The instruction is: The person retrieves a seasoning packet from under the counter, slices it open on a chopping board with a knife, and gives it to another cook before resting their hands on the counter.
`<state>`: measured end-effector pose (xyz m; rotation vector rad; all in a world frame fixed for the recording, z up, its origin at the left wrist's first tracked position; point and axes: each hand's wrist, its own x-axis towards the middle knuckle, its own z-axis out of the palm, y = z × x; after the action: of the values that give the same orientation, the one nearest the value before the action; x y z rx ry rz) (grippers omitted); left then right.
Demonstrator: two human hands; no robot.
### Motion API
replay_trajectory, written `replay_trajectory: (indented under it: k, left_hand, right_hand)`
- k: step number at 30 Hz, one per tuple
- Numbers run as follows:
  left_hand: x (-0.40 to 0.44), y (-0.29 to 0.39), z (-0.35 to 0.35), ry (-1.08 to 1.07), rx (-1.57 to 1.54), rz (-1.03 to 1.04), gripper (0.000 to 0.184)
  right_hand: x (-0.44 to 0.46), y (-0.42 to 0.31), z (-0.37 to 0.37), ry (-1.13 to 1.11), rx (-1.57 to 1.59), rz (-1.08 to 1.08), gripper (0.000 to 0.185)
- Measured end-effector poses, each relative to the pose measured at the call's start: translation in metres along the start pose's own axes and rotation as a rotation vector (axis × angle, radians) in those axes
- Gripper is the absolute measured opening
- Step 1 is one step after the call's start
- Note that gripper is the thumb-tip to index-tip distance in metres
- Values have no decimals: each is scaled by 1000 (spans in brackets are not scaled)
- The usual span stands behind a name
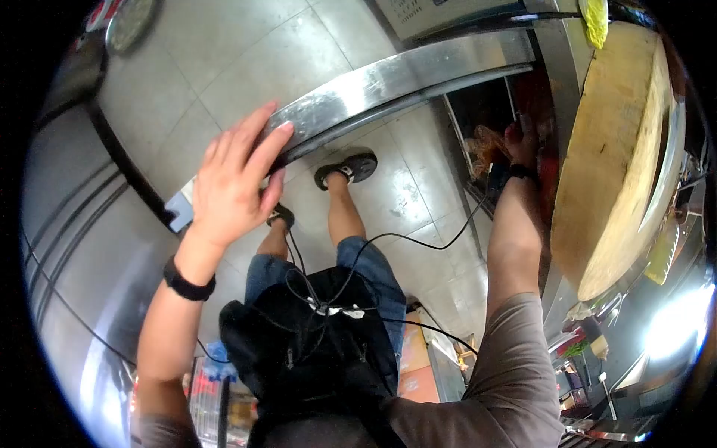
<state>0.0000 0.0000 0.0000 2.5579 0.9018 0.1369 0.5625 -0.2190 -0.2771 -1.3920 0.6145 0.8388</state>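
My left hand (pixel 239 172) is at the end of an open metal door (pixel 403 75), its fingers stretched over the edge and its thumb on the inner side. The door has a steel face and a dark seal along its inner edge. My right hand (pixel 525 142) reaches down into a dark compartment (pixel 478 112) under the counter. Close to its fingers lies a crinkled orange-brown bag (pixel 487 145), whose contents I cannot make out. Shadow hides most of the right fingers, so their grip is unclear.
A thick round wooden chopping board (pixel 609 149) stands on the counter to my right, with a yellow-green leafy piece (pixel 595 22) beyond it. Steel cabinet fronts (pixel 82 246) line the left. Black cables (pixel 418 237) hang across my front above the tiled floor (pixel 254 52).
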Motion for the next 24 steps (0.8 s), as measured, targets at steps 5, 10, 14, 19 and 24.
replay_trajectory:
  k: [5,10,14,19,24]
  left_hand:
    - [11,-11,-8,-15,8,0,74]
    - [18,-15,-6,-5,19,23,71]
    - [23,-23,-7,5,30,74,67]
    - [18,-17,-11,-28,7,52,67]
    - [12,-10,-5,-32,2,17,68]
  right_hand:
    - [90,-16,-48,-34,96,183,14]
    - [119,-2,-70,-3,168,102,18]
    - [96,18,-64,40,225,1,18]
    - [82,25,-58,63,248,-35,19]
    - [111,8,-75,69,185,-22,19]
